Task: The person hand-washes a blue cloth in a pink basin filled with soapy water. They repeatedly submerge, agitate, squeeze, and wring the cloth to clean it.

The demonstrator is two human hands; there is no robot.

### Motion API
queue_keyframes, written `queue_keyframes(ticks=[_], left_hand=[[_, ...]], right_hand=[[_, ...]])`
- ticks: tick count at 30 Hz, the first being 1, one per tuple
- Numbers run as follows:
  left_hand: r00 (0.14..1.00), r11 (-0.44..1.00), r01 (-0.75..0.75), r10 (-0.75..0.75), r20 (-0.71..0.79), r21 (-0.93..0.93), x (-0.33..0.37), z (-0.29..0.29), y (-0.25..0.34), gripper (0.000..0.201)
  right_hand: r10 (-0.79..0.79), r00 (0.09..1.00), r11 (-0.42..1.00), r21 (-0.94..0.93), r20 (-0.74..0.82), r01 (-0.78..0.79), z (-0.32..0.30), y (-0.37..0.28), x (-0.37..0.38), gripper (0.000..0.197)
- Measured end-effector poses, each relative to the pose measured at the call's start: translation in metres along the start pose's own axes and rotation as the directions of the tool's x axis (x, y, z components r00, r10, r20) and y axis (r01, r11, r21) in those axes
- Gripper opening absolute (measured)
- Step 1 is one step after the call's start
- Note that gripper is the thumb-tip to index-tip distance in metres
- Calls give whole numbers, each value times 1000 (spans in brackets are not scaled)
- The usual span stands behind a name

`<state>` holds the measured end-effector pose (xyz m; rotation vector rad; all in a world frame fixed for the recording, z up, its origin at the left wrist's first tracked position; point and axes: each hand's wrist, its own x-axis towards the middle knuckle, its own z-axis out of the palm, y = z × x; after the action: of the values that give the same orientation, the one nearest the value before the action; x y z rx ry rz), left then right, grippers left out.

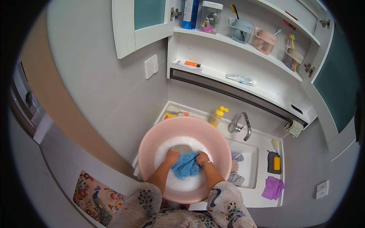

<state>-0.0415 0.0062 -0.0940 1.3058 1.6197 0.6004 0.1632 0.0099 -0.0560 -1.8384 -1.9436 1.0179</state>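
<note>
A large pink basin (149, 141) of foamy water stands at the left part of the washbasin counter. Bunched up in the suds is a wet blue cloth (186, 167). My left hand (172, 155) is closed at the cloth's left upper edge, its fingertips hidden from view. Opposite it, my right hand (203, 157), with a bracelet at the wrist, grips the cloth's right upper edge. Between both hands the cloth sags into the white foam (184, 185).
Right of the basin, a white sink (249, 167) holds several crumpled cloths under a chrome faucet (240, 127). A yellow pump bottle (219, 116) stands behind the basin. A purple cloth (272, 187) lies on the right counter. Above hangs an open cabinet (228, 72) with cups and toothbrushes.
</note>
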Motion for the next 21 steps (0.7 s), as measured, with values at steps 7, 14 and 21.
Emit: queue_keyframes(ticks=[7,14,21], left_hand=[[972,463,231,-155,179,-856,-33,-11,62,42],[945,270,318,-169,281,-909,-112,8,138,32],[947,126,254,171,273,-959,-81,1,43,39]], right_hand=[[-348,922,873,299,-170,385,-41,-135,-103,13],[-211,860,978,-93,-464,189,-56,-115,-86,20],[-558,691,797,-67,-460,600,-23,-130,-103,24]])
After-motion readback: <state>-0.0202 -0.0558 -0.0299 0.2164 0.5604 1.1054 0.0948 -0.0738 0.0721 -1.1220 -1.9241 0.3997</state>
